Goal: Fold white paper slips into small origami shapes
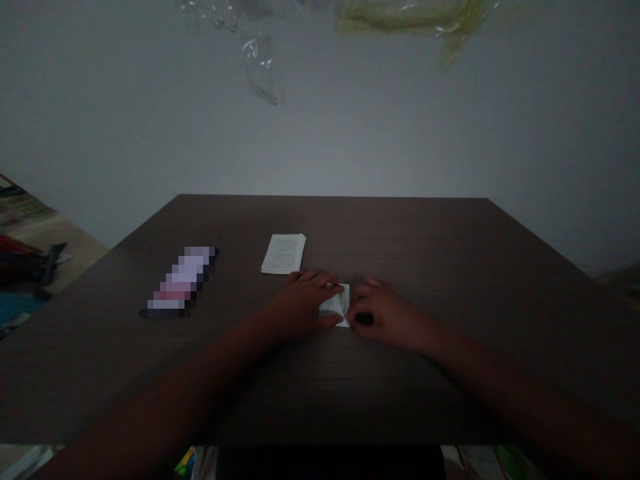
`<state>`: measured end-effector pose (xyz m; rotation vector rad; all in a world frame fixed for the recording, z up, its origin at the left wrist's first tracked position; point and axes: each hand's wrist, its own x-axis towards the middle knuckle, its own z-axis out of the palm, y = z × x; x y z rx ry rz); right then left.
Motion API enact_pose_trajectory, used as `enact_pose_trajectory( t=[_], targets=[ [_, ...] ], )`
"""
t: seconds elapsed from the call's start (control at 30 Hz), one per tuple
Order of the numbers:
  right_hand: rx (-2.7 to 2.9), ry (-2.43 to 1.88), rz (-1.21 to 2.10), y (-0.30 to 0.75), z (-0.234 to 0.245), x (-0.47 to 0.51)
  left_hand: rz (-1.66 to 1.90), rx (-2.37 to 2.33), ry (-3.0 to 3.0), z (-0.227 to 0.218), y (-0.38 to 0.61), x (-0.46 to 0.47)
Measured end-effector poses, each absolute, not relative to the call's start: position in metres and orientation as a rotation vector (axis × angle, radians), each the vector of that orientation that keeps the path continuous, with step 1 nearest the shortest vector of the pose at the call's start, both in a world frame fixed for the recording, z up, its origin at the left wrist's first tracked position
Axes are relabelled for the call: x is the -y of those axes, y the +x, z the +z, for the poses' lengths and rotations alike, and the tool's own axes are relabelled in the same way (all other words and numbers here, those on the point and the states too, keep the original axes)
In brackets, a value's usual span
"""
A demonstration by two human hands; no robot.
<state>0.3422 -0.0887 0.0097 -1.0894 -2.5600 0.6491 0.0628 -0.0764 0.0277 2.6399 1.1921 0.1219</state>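
A small sheet of printed paper (334,304) lies on the table in front of me, with a bend or raised crease near its right edge. My left hand (303,305) rests over the left part of it, fingers stretched out and thumb apart, pressing it to the tabletop. At the right edge, my right hand (383,312) has its fingers curled and seems to pinch the paper's edge; the exact contact is partly hidden. Just beyond my left hand sits a stack of similar printed papers (283,254).
A phone (183,280) with a blurred-out screen lies on the left side of the dark wooden table (400,233). The table's far edge meets a pale wall (320,133) with clear plastic and yellow tape on it. Assorted items (30,267) lie beyond the left edge.
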Motion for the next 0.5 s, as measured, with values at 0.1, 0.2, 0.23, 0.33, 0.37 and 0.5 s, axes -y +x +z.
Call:
enact_pose_trajectory(
  t=[0.1,0.2,0.23,0.33,0.37,0.5],
  targets=[
    [2.577,-1.071,0.684,0.341,0.013,0.094,0.081,-1.202,2.61,0.03,0.065,0.077],
    [2.599,-1.024,0.699,0.341,0.013,0.098,0.055,-1.225,2.591,0.031,0.066,0.077],
    [2.596,-1.011,0.704,0.342,0.012,0.098,0.054,-1.228,2.591,0.031,0.066,0.077],
    [2.532,-1.044,0.684,0.343,0.007,0.094,0.071,-1.205,2.621,0.031,0.064,0.076],
    [2.497,-1.085,0.653,0.343,0.004,0.092,0.079,-1.185,2.635,0.031,0.063,0.076],
    [2.401,-1.228,0.494,0.342,-0.004,0.087,0.096,-1.118,2.663,0.029,0.061,0.077]
  ],
)
